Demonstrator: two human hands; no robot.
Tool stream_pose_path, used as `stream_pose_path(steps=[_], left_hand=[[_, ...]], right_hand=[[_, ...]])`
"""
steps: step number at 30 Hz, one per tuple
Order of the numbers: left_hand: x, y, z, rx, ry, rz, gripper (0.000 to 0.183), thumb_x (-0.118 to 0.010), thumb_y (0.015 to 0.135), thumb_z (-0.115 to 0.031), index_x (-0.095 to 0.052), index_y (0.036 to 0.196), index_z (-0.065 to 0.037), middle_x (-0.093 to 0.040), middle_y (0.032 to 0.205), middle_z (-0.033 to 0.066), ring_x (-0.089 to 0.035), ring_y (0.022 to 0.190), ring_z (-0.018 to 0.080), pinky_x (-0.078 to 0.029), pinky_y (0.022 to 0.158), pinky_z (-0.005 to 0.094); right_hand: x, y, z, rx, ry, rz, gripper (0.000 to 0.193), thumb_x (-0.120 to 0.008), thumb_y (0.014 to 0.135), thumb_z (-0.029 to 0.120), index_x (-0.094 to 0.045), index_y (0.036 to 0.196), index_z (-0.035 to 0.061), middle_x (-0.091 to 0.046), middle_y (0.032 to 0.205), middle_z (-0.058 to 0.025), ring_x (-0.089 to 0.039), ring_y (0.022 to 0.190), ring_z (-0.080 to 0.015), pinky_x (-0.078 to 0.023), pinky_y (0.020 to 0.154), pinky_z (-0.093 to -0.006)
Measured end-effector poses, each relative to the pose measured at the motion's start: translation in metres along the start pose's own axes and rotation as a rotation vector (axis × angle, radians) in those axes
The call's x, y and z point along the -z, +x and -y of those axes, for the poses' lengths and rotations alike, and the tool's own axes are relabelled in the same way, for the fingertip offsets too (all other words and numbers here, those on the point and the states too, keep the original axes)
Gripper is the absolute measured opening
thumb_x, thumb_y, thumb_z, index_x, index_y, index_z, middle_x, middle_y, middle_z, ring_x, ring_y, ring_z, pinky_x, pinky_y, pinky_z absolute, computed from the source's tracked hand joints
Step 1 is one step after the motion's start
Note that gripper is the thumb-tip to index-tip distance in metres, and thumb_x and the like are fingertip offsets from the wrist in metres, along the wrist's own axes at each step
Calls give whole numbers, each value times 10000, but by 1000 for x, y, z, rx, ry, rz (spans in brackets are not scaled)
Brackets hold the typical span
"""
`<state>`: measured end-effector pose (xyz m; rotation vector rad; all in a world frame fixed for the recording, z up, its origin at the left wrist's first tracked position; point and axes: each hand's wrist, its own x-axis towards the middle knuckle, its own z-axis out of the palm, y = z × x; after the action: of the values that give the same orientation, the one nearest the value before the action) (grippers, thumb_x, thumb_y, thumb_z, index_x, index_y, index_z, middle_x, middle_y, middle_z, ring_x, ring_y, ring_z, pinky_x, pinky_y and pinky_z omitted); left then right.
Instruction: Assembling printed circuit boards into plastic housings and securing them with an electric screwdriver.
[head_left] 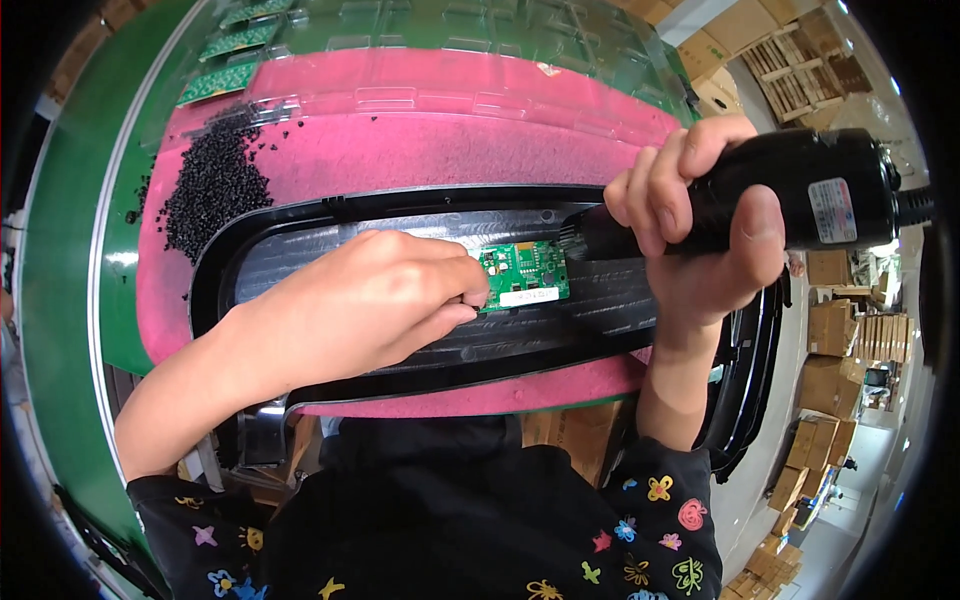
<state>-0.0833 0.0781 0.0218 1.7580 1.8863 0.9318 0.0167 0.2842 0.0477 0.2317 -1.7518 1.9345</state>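
My left hand [375,300] presses a small green circuit board [525,272] with a white label down into a long black plastic housing [330,240]. Its fingertips pinch the board's left edge. My right hand [700,215] grips a black electric screwdriver [800,190], whose tip meets the board's upper right corner. The housing lies across a pink foam mat [420,150] on the bench.
A heap of small black screws [215,185] lies on the mat at the left. Clear plastic trays [480,40] with more green boards [230,60] stand behind. Stacked black housings [755,380] sit at the right, with cardboard boxes [830,330] and wooden pallets beyond.
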Motion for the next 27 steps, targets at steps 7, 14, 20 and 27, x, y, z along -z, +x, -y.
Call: stream_pose_path(steps=[7, 14, 20, 27], left_hand=[[-1, -1, 2, 8, 1, 22, 125, -678, 798, -53, -608, 874, 17, -677, 938, 145, -659, 888, 323, -540, 762, 382], [-3, -2, 3, -95, -30, -104, 129, -694, 781, -37, -618, 879, 1, -671, 887, 124, -662, 825, 295, -535, 738, 363], [-3, 7, -4, -189, -40, -326, 169, -722, 744, -6, -643, 894, 3, -665, 838, 119, -668, 787, 252, -534, 697, 339], [-4, 8, -7, -219, -94, -333, 156, -721, 740, 16, -676, 890, 13, -674, 844, 118, -680, 780, 253, -556, 659, 305]], right_hand=[[1, 2, -1, -1, -33, -18, 451, -544, 854, 482, -485, 965, 50, -425, 580, 11, -366, 449, -96, -331, 503, -276], [1, -7, 9, 128, 149, -65, 510, -540, 848, 533, -505, 990, 45, -446, 595, 16, -372, 451, -91, -337, 503, -271], [-8, -15, 34, 132, 411, 95, 436, -592, 860, 466, -474, 1009, 73, -513, 630, 16, -522, 505, -93, -430, 564, -282], [-18, -25, 36, 229, 436, 48, 419, -646, 835, 406, -450, 1014, 81, -541, 663, 16, -527, 510, -85, -432, 552, -273]])
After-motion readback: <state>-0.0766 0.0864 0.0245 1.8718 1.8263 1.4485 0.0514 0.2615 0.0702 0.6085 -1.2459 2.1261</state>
